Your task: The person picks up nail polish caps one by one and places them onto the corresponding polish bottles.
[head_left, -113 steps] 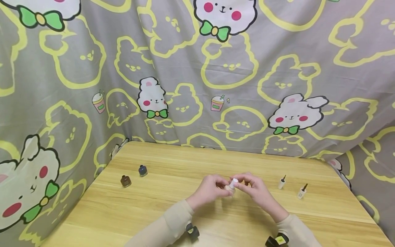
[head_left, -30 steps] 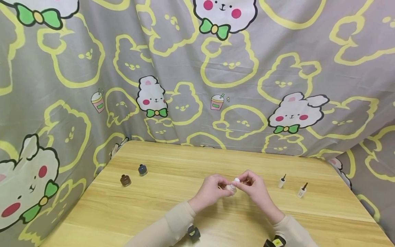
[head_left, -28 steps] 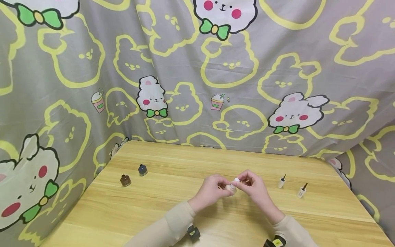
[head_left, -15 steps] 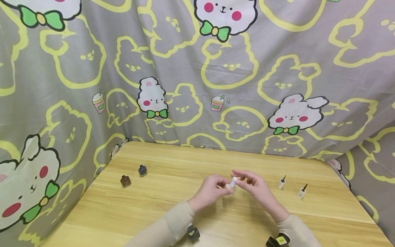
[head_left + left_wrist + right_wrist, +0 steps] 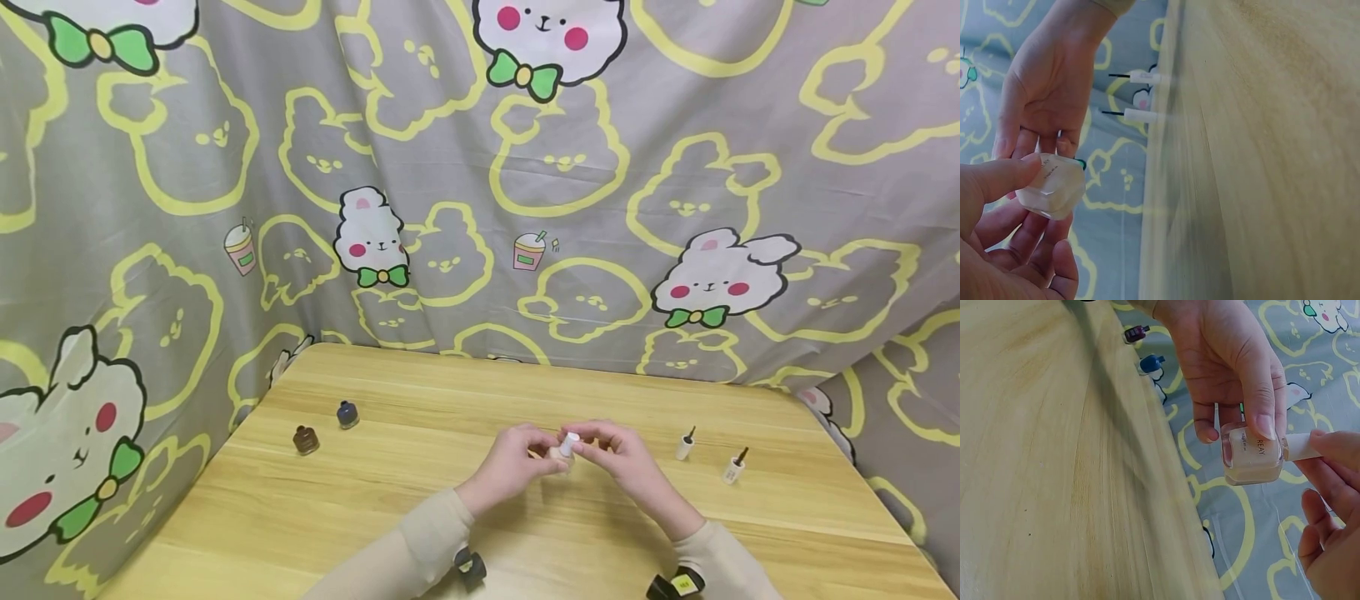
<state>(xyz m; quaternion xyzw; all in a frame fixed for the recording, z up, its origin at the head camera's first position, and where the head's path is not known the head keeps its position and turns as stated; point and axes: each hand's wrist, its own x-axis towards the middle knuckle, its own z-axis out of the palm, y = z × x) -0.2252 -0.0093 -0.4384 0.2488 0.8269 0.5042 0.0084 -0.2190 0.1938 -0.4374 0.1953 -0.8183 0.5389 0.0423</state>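
Note:
A clear nail polish bottle [image 5: 1249,464] with pale contents and dark lettering is held over the table. My left hand [image 5: 506,467] grips its body, the thumb lying across the lettered side in the right wrist view. At the bottle's neck is a white cap [image 5: 570,443], which my right hand [image 5: 628,468] pinches between thumb and index finger. The right hand's other fingers are loosely bent beside the cap. In the left wrist view the bottle [image 5: 1054,187] hides the cap.
On the wooden table [image 5: 420,392], a brown polish bottle [image 5: 305,440] and a blue one [image 5: 347,415] stand capless at left. Two white brush caps [image 5: 686,445] [image 5: 733,469] stand at right, brushes pointing up. A patterned curtain [image 5: 450,167] hangs behind.
My right fingers spread off the cap half a second ago and have closed around it again; the cap's tilt has shifted slightly. My left hand keeps its hold on the bottle.

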